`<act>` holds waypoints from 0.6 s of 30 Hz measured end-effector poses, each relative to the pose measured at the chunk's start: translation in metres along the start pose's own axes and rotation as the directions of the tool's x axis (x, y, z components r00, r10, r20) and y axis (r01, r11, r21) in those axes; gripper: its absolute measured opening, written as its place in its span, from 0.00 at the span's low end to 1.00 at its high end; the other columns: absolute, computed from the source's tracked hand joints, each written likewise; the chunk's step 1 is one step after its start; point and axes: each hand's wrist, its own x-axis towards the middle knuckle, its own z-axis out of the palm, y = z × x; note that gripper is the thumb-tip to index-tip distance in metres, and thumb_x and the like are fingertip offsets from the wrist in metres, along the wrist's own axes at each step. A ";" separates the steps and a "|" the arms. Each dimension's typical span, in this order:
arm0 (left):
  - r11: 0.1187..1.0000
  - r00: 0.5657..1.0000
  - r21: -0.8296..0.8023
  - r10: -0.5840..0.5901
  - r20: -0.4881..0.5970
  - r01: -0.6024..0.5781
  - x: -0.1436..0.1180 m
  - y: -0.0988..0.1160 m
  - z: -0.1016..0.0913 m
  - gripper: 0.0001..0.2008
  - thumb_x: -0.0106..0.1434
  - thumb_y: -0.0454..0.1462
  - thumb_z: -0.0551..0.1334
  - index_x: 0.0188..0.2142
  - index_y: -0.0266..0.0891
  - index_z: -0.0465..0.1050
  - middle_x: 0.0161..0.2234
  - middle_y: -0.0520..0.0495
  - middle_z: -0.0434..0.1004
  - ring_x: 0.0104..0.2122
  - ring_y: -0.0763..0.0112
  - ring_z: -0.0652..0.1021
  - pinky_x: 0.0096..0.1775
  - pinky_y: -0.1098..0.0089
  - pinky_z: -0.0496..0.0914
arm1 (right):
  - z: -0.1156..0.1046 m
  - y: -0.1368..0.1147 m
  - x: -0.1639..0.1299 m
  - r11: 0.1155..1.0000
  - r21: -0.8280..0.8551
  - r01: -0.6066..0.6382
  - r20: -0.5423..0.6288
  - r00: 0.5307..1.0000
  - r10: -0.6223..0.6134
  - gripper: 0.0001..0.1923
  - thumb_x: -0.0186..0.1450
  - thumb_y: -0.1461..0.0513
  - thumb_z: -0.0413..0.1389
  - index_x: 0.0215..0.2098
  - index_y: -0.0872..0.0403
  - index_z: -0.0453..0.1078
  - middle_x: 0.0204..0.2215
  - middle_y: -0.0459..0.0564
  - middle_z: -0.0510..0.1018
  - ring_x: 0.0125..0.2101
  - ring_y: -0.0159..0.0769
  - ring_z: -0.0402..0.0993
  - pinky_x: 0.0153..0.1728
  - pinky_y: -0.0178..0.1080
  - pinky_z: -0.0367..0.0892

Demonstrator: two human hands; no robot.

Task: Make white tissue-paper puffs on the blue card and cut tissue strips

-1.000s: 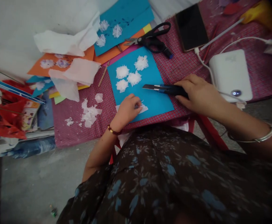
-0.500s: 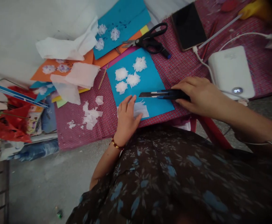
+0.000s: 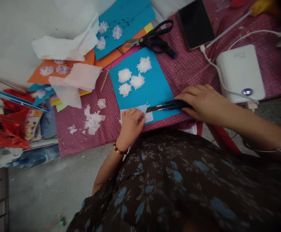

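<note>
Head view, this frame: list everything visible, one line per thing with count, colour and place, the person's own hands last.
Checked cloth: one, red, covering the table.
Blue card: one, before the person.
Tissue puffs: four, white, on that card.
Tissue strip: one, white, at the card's near edge.
Utility knife: one, dark, blade over the strip.
Scissors: one, black handles, behind the card.
Phone: one, black, far right.
Power bank: one, white, right, cabled.
Tissue scraps: several, white, left on cloth.
Coloured sheets: stack, orange, blue, yellow, far left.
Left hand: pressing the strip.
Right hand: gripping the knife.
</note>
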 end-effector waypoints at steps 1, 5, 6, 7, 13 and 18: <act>0.999 1.000 -0.024 0.021 -0.017 -0.021 -0.002 0.000 -0.001 0.04 0.66 0.36 0.62 0.33 0.41 0.73 0.34 0.49 0.75 0.38 0.63 0.73 0.42 0.61 0.64 | 0.000 0.000 0.000 1.000 0.002 -0.003 0.006 1.000 0.003 0.16 0.67 0.60 0.50 0.52 0.54 0.71 0.46 0.57 0.76 0.45 0.53 0.71 0.42 0.49 0.63; 0.984 0.987 -0.102 0.139 -0.085 -0.147 -0.013 0.000 -0.005 0.04 0.66 0.34 0.61 0.33 0.40 0.72 0.38 0.47 0.77 0.41 0.64 0.74 0.44 0.62 0.65 | -0.004 -0.003 0.000 0.999 0.036 -0.031 0.047 0.998 0.029 0.17 0.67 0.62 0.50 0.52 0.54 0.71 0.47 0.60 0.76 0.47 0.54 0.70 0.43 0.50 0.61; 0.981 0.983 -0.095 0.163 -0.084 -0.171 -0.016 0.000 -0.006 0.04 0.67 0.34 0.61 0.33 0.40 0.71 0.38 0.47 0.77 0.41 0.65 0.74 0.44 0.62 0.65 | -0.005 -0.003 0.000 0.998 0.046 -0.038 0.057 0.998 0.035 0.17 0.67 0.62 0.50 0.53 0.53 0.71 0.48 0.60 0.75 0.47 0.54 0.70 0.44 0.50 0.61; 0.980 0.981 -0.077 0.179 -0.077 -0.184 -0.018 0.000 -0.006 0.05 0.67 0.34 0.60 0.33 0.40 0.71 0.36 0.48 0.77 0.40 0.65 0.73 0.43 0.62 0.64 | -0.006 -0.004 0.000 0.997 0.055 -0.045 0.058 0.997 0.041 0.18 0.67 0.62 0.50 0.53 0.52 0.71 0.48 0.60 0.75 0.48 0.54 0.70 0.44 0.50 0.61; 0.982 0.976 -0.017 0.186 -0.116 -0.190 -0.021 -0.002 -0.006 0.07 0.68 0.35 0.60 0.32 0.40 0.71 0.30 0.50 0.75 0.35 0.67 0.73 0.40 0.63 0.62 | -0.009 -0.005 -0.006 0.997 0.069 -0.030 -0.007 0.999 0.031 0.19 0.68 0.60 0.50 0.56 0.51 0.69 0.50 0.58 0.75 0.47 0.53 0.70 0.45 0.51 0.60; 0.988 0.979 -0.030 0.148 -0.139 -0.154 -0.017 -0.001 -0.007 0.07 0.68 0.35 0.60 0.31 0.41 0.71 0.29 0.51 0.74 0.35 0.67 0.73 0.40 0.63 0.63 | -0.004 -0.012 -0.008 0.996 0.093 0.010 -0.004 1.000 -0.010 0.18 0.67 0.60 0.49 0.53 0.50 0.71 0.49 0.57 0.77 0.47 0.55 0.71 0.44 0.51 0.61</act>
